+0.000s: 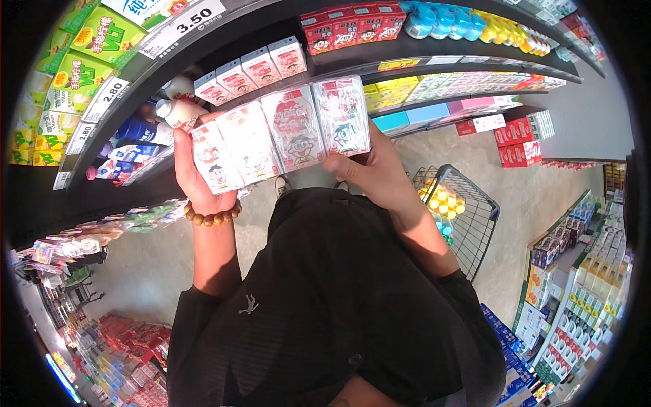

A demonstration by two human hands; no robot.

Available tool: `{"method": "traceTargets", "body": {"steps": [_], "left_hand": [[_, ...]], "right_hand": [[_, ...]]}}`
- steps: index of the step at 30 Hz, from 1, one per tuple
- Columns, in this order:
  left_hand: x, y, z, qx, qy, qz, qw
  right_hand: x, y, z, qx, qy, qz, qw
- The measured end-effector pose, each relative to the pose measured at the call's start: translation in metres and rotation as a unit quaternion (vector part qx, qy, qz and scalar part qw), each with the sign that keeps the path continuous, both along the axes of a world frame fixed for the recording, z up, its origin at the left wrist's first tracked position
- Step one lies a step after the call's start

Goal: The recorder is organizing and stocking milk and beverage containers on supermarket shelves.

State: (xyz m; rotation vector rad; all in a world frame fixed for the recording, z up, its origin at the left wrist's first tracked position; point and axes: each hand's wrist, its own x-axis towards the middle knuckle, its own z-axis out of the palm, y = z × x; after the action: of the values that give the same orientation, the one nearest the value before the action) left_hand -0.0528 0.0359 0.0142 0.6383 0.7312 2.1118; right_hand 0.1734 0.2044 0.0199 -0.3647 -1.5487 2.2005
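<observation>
A shrink-wrapped multipack of white milk drink cartons point(295, 129) is held in front of my body, tilted up to the right. Cartoon figures and red print cover its front, and glare washes out part of the wrap. My left hand point(196, 173), with a wooden bead bracelet point(213, 219) at the wrist, grips the left end, thumb along the edge. At the right end my right hand point(374, 163) holds the lower corner, thumb on the front. The fingers of both hands are mostly hidden behind the pack. Just beyond it, similar white cartons point(262, 66) stand in a row on the shelf.
Red carton packs point(353, 28) and blue-wrapped bottles point(442, 23) sit on the dark shelf. Green drink cartons point(96, 46) are at the upper left. A wire shopping cart point(473, 224) with yellow bottles point(445, 198) stands to my right. Stacked red boxes point(519, 142) rest beyond it.
</observation>
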Motion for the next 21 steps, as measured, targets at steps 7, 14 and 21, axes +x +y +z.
{"method": "traceTargets", "body": {"steps": [7, 14, 21], "left_hand": [[0.0026, -0.0001, 0.0013, 0.015, -0.032, 0.001, 0.999], [0.0035, -0.0006, -0.0013, 0.028, -0.037, -0.004, 0.999], [0.0017, 0.0014, -0.0050, 0.019, -0.016, 0.009, 1.000]], "right_hand": [[-0.0024, -0.0006, 0.0030, 0.025, 0.004, -0.005, 1.000], [-0.0038, -0.0002, 0.0038, 0.027, 0.014, 0.002, 1.000], [-0.0022, 0.0020, 0.0042, 0.038, -0.002, -0.001, 0.999]]}}
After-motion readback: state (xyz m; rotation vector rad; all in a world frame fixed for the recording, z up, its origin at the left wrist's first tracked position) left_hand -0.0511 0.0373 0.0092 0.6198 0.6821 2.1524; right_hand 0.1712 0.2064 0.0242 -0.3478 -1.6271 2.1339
